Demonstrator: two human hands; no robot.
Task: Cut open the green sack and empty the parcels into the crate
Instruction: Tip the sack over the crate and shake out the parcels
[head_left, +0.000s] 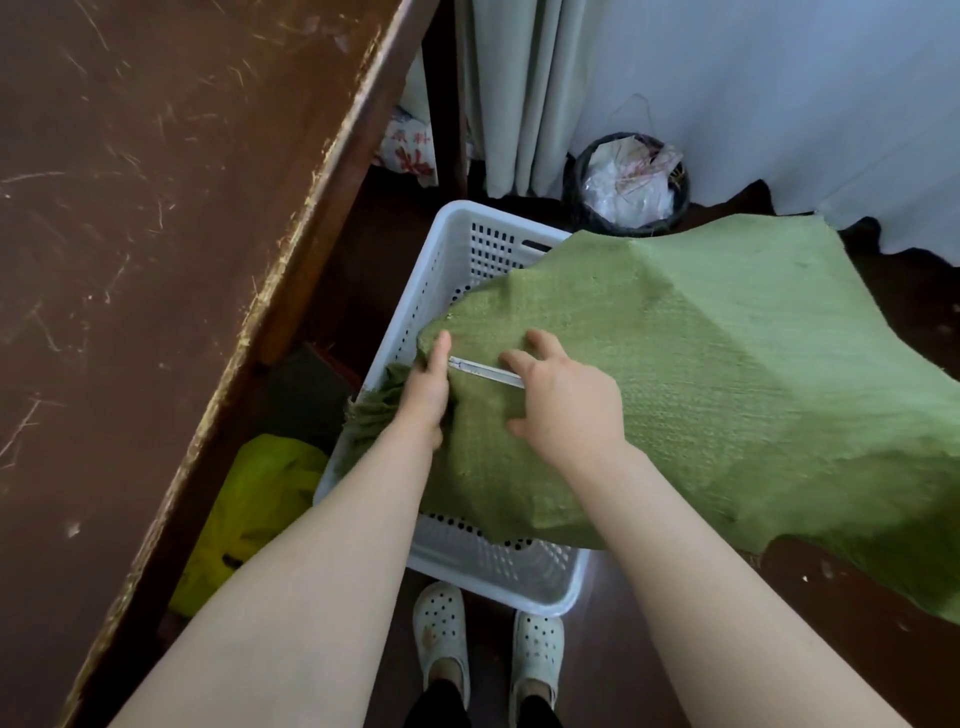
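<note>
A big green woven sack (727, 374) lies across the white perforated crate (452, 270), its bulk spilling to the right over the floor. My left hand (428, 387) grips the sack's left end, where the fabric bunches and frays over the crate's rim. My right hand (563, 397) holds a slim silver blade (485, 370) flat against the sack, its tip pointing left toward my left thumb. No parcels show; whatever the sack holds is hidden under the fabric.
A scratched brown table (156, 234) fills the left side, its edge running diagonally beside the crate. A yellow-green bag (254, 514) lies under it. A black bin (626, 182) with white plastic stands behind the crate by pale curtains (519, 93). My feet (488, 639) stand at the crate's near edge.
</note>
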